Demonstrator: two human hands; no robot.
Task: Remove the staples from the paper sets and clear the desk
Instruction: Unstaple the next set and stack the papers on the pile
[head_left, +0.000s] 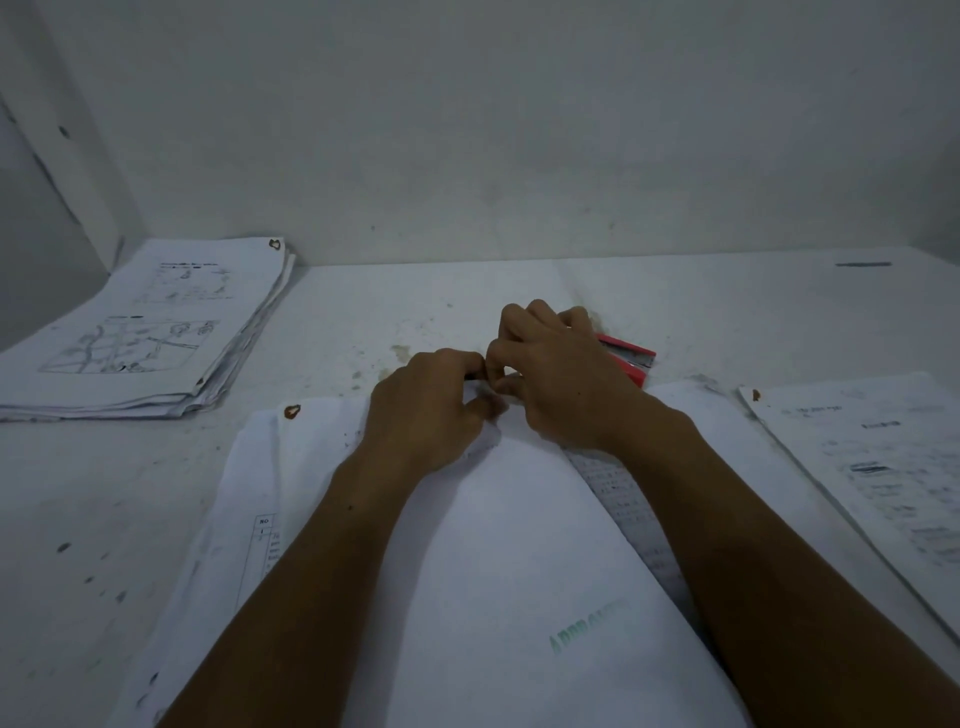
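Both hands meet at the far edge of the paper set (467, 545) lying mid-desk: the left hand (431, 410) curls its fingers onto the top corner, and the right hand (556, 384) pinches there too, apparently at a staple too small to see. A red stapler (631, 358) lies just behind. Pulling hard could tear the corner.

Can't see the staple at all, the left hand (431, 410) and right hand (556, 379) bunch up right over that corner of the paper set (519, 545). The red stapler (631, 359) is mostly behind the right hand. Print on every sheet is too blurry to read. The right-side sheets (883, 467) run off frame.
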